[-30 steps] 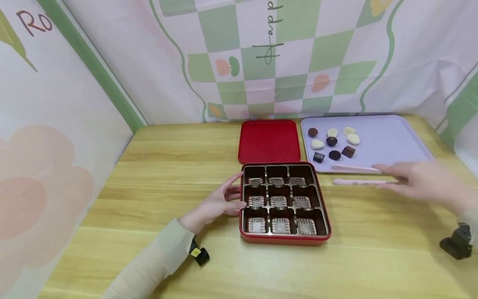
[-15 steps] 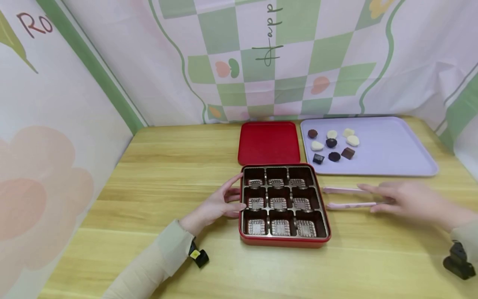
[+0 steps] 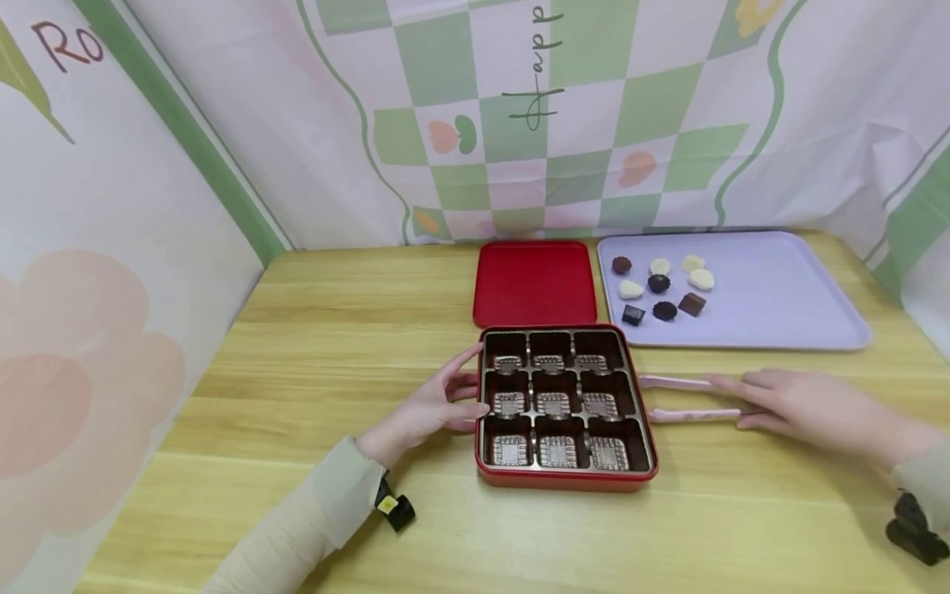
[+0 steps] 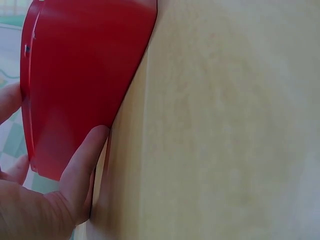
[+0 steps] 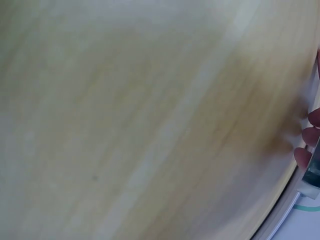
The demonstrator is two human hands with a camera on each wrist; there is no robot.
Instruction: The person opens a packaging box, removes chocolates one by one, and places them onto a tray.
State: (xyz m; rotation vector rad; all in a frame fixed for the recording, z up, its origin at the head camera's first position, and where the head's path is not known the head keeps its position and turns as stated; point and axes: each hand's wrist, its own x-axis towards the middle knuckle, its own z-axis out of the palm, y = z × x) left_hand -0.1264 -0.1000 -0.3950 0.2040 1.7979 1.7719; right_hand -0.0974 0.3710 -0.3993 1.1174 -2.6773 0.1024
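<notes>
A red square tin [image 3: 567, 480] stands on the table, holding a brown insert with a grid of bare compartments. My left hand [image 3: 425, 407] touches the tin's left side with fingers spread; in the left wrist view the thumb [image 4: 86, 162] lies along the lower edge of the red wall [image 4: 90, 90]. To the right of the tin, my right hand [image 3: 805, 408] grips pale pink tongs [image 3: 693, 415]. Their two arms are apart with nothing between them, tips right at the tin's right wall. In the right wrist view only some fingertips [image 5: 302, 156] show at the right edge.
Behind the tin lies a red lid [image 3: 534, 285]. A lilac tray [image 3: 779, 289] at the back right bears several chocolates, such as a dark square one [image 3: 633, 315] and a white one [image 3: 701, 280]. A printed cloth [image 3: 512, 132] hangs behind the table.
My right hand has brought the tongs from the tray's front edge towards me and leftward, up to the tin's right side. My left hand and the tin have stayed put.
</notes>
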